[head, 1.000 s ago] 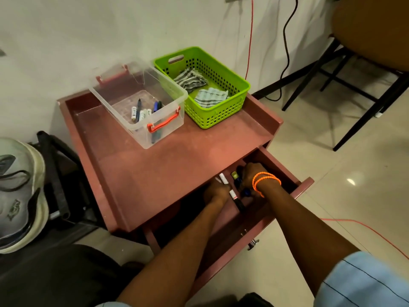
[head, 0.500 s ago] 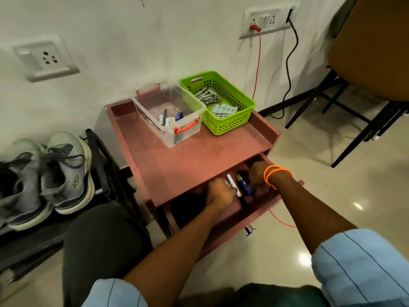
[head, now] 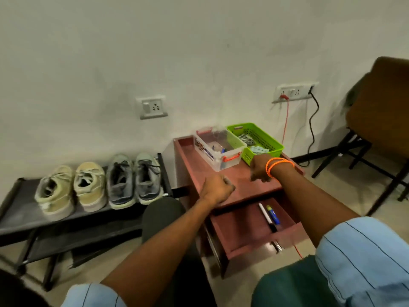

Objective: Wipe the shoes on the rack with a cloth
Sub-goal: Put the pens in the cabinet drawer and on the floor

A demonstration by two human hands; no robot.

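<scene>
I am holding my left hand (head: 218,187) and right hand (head: 260,168) curled into empty fists above the red table (head: 247,185), two pairs of shoes (head: 99,182) sitting on the black rack (head: 17,220) to my left, folded cloths (head: 257,149) lying in the green basket (head: 265,138), drawer (head: 241,229) hanging open below

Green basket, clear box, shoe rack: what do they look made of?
Green basket: moulded plastic, matte to semi-gloss; its walls are a regular perforated grid. Clear box: transparent hard plastic, since the contents show through the walls, with orange clip handles. Shoe rack: thin black frame, probably metal tubing; the shelf surface looks like dark fabric or mesh, unclear through blur.
</scene>
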